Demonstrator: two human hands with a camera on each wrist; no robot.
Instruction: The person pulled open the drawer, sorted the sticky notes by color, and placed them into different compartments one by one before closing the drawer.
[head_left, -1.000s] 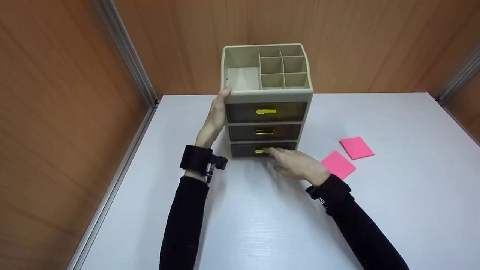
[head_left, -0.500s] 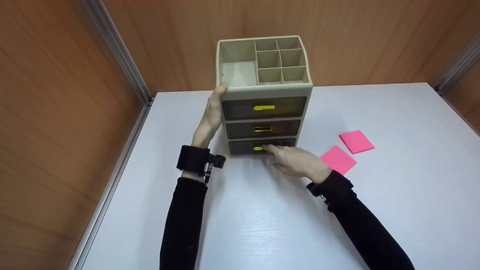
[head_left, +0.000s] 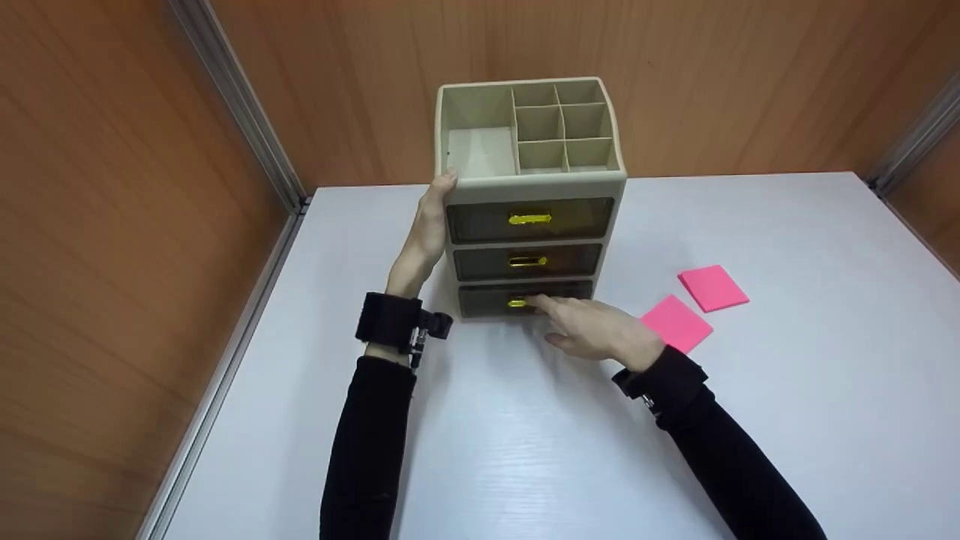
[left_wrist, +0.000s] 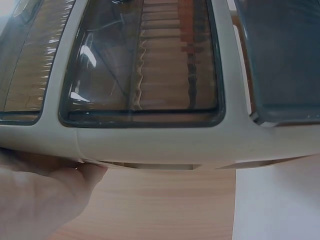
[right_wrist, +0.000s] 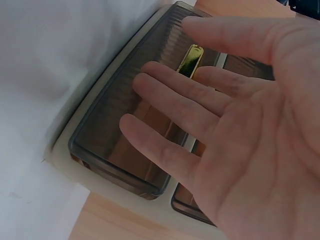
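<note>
Desk organiser, beige plastic frame, upright on the white table against the wooden back wall; open top divided into one large and six small compartments, all seemingly bare; three smoky translucent drawers below, each with a gold handle, all pushed in. Left hand lies flat along the organiser's left side, fingers straight, fingertips at the upper front corner; in the left wrist view the thumb presses the frame's edge. Right hand reaches in front of the organiser, fingers extended and slightly spread, holding nothing; index tip touches or nearly touches the gold handle of the bottom drawer. Two pink sticky-note pads to the organiser's right: near pad just beside the right wrist; far pad a little farther right. Handling, by judgement: organiser light, rigid, smooth-walled, liable to slide or tip when a drawer is pulled, so bracing its side suits; drawer best taken by its small handle.
</note>
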